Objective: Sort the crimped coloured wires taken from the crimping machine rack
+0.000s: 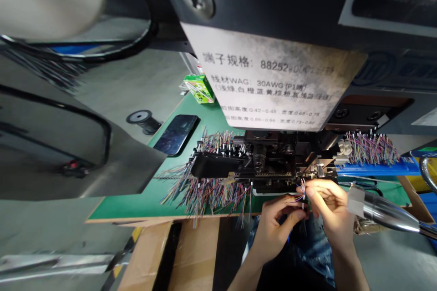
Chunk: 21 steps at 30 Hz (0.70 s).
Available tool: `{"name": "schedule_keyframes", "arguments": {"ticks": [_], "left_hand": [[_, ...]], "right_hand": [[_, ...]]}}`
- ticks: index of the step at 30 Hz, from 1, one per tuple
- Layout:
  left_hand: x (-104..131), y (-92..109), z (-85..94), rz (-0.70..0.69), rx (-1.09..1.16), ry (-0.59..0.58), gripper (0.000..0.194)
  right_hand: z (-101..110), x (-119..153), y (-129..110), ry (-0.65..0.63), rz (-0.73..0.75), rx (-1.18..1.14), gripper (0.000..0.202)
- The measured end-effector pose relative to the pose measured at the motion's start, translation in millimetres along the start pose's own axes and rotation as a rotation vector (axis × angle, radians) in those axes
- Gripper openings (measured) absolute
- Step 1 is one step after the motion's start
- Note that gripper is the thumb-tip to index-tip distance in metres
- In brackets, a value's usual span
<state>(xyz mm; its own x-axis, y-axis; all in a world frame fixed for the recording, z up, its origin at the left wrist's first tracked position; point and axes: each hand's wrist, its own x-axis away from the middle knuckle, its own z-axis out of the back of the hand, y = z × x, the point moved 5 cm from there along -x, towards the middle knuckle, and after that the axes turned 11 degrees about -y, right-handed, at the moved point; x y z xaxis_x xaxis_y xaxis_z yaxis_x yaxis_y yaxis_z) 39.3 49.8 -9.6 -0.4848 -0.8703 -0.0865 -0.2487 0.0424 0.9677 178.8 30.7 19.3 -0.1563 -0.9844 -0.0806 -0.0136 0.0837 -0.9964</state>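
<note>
My left hand [280, 219] is closed round a small bundle of thin coloured wires [302, 191], just in front of the crimping machine [273, 163]. The wire ends fan upward, and a white band shows on the bundle under my fingers. My right hand [329, 202] is beside it, thumb and forefinger pinched at the same wires. Both hands are close together under a bright lamp. A strip of terminals [273, 174] runs along the machine to the left of the fingertips. The lower part of the bundle is hidden by my hands.
Many wire bundles [211, 195] lie left of the machine on the green table [136, 204]; more wires [372, 148] sit in a blue tray [378, 169] at right. A phone [178, 134], a green box [199, 88] and a spool [143, 121] are farther left. The lamp's metal head [385, 211] is close to my right hand.
</note>
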Motion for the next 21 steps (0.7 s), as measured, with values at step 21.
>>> {"name": "schedule_keyframes", "arguments": {"ticks": [21], "left_hand": [[2.4, 3.6, 2.8, 0.064, 0.107, -0.028, 0.018]], "right_hand": [[6.2, -4.8, -2.3, -0.087, 0.153, 0.180, 0.010]]}}
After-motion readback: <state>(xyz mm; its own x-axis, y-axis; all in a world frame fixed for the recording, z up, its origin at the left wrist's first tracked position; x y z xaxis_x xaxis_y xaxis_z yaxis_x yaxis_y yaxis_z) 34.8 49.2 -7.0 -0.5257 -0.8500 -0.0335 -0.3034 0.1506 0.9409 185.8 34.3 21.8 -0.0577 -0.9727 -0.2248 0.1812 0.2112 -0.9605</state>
